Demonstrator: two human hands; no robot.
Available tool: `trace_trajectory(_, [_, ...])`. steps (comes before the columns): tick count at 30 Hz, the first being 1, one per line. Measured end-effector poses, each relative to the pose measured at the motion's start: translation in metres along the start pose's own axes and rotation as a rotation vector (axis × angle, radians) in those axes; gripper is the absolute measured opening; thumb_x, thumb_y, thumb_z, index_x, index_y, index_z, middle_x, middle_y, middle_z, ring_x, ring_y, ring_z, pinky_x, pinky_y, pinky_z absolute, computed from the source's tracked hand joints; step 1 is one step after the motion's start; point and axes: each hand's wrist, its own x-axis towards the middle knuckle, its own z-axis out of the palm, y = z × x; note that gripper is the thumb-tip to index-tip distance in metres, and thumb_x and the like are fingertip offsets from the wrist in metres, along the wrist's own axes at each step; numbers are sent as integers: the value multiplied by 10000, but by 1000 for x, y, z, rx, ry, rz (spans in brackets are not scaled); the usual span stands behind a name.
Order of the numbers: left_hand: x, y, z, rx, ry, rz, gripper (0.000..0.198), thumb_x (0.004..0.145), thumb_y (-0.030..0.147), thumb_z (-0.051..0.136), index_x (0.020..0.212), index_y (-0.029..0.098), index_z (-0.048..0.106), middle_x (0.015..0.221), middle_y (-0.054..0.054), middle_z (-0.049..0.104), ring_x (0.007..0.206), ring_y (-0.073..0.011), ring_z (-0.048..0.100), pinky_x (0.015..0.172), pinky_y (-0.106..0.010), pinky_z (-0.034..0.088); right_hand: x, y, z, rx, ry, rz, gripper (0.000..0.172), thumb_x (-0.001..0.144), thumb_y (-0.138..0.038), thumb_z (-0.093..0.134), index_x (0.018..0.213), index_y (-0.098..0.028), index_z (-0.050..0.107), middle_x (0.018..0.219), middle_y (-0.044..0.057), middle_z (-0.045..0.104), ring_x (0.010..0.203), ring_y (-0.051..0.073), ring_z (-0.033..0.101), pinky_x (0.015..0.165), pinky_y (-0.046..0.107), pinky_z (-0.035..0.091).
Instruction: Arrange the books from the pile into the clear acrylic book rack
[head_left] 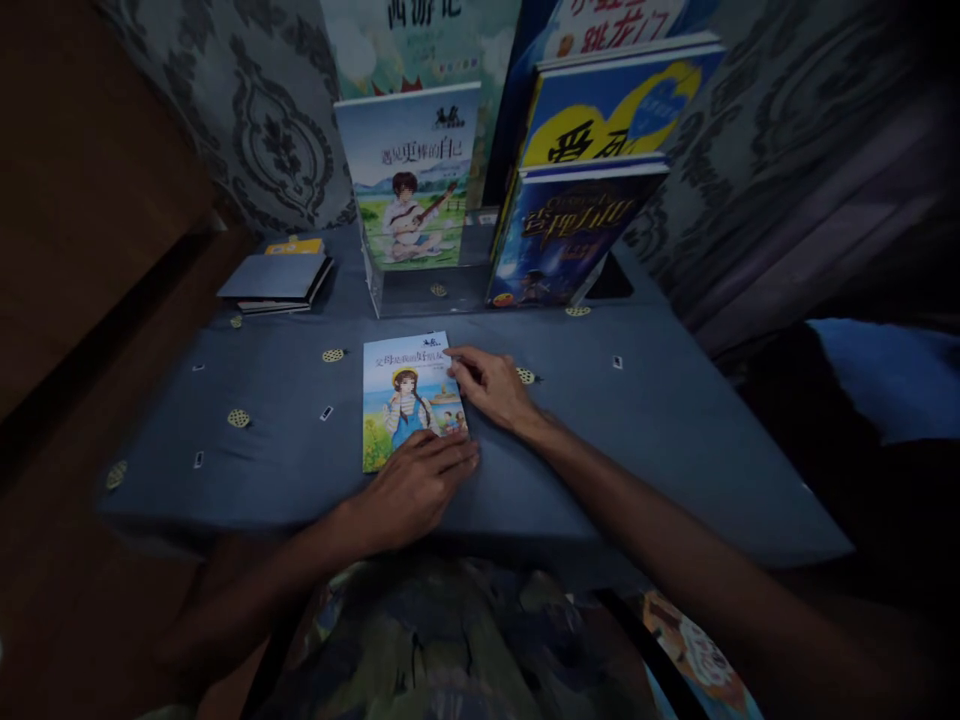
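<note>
A thin book (405,385) with a cartoon girl in a blue dress on its cover lies flat on the blue-grey cloth of the table (637,430). My left hand (416,490) rests at the book's near right corner, fingers stretched flat over the edge. My right hand (491,385) touches the book's far right edge, its fingers curled on the corner.
Several picture books (409,175) stand upright at the back of the table, some in a clear stand (420,290). A small stack of thin books (277,278) lies at the back left. Patterned wallpaper is behind. A blue cushion (892,375) sits at the right.
</note>
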Motion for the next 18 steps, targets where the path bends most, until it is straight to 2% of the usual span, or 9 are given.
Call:
trace_trajectory(4, [-4, -12, -2, 2, 44, -27, 379, 1013, 158, 381, 1343, 192, 563, 1354, -96, 636, 1326, -204, 533, 1063, -425, 425, -2, -1, -2, -143, 9, -35, 329, 934, -265, 478, 1152, -190, 713, 774, 41, 740, 639, 181, 646, 644, 284, 495])
trace_trajectory(6, [-10, -23, -3, 51, 91, -116, 379, 1027, 209, 376, 1369, 198, 538, 1384, -106, 611, 1344, -225, 513, 1089, -454, 404, -2, -6, -2, -240, 37, -63, 331, 945, -264, 468, 1156, -205, 716, 847, 68, 760, 723, 207, 682, 712, 312, 516])
trace_trajectory(8, [-17, -34, -3, 123, 144, -232, 388, 1026, 286, 404, 1381, 174, 517, 1422, -133, 572, 1371, -269, 477, 1101, -491, 390, 1, -15, 4, -258, 11, -141, 348, 970, -273, 437, 1186, -210, 702, 979, 95, 768, 887, 235, 705, 830, 351, 529])
trace_trajectory(10, [-24, -43, -2, 174, 176, -315, 405, 1014, 339, 439, 1362, 149, 519, 1420, -157, 563, 1379, -304, 455, 1101, -516, 389, 8, -28, 15, -182, -105, -253, 379, 998, -301, 403, 1251, -194, 664, 1159, 114, 735, 1093, 246, 668, 963, 385, 506])
trace_trajectory(13, [-31, -50, 2, 189, 182, -351, 346, 1005, 348, 451, 1255, 146, 580, 1285, -165, 641, 1302, -314, 520, 1088, -535, 397, 23, -45, 40, -64, -333, -361, 454, 1026, -395, 372, 1381, -184, 560, 1403, 109, 603, 1329, 239, 525, 1116, 433, 409])
trace_trajectory(16, [-33, -51, 6, 205, 179, -357, 307, 1010, 346, 432, 1165, 153, 614, 1160, -156, 689, 1186, -309, 594, 1048, -537, 427, 38, -53, 60, -29, -504, -384, 532, 1033, -493, 333, 1457, -204, 474, 1503, 81, 503, 1436, 218, 393, 1211, 449, 270])
trace_trajectory(18, [-32, -50, 6, 223, 187, -351, 315, 1013, 347, 424, 1185, 154, 604, 1174, -155, 684, 1193, -306, 589, 1043, -527, 432, 45, -52, 68, -20, -553, -375, 593, 1033, -539, 285, 1480, -184, 441, 1529, 89, 466, 1463, 209, 343, 1227, 437, 232])
